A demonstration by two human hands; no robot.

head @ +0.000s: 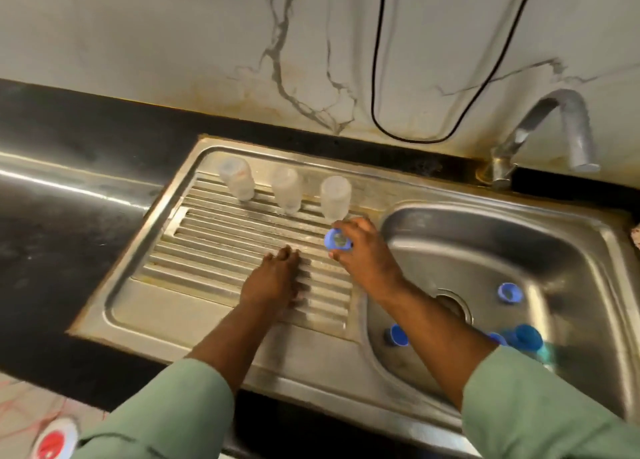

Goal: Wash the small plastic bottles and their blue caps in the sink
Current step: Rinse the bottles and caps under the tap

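Three bottles stand upturned on the ribbed drainboard, seemingly to drain. Her right hand pinches a blue cap beside them; the left hand rests flat, fingers relaxed. More caps wait in the sink.

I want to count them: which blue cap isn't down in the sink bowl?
The blue cap held by the right hand over the ridged drainboard; the others lie in the bowl.

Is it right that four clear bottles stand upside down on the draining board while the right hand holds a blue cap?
Not quite: the head view shows three clear bottles on the draining board, not four. Whether they are upside down is too blurred to tell. The right hand does hold a blue cap.
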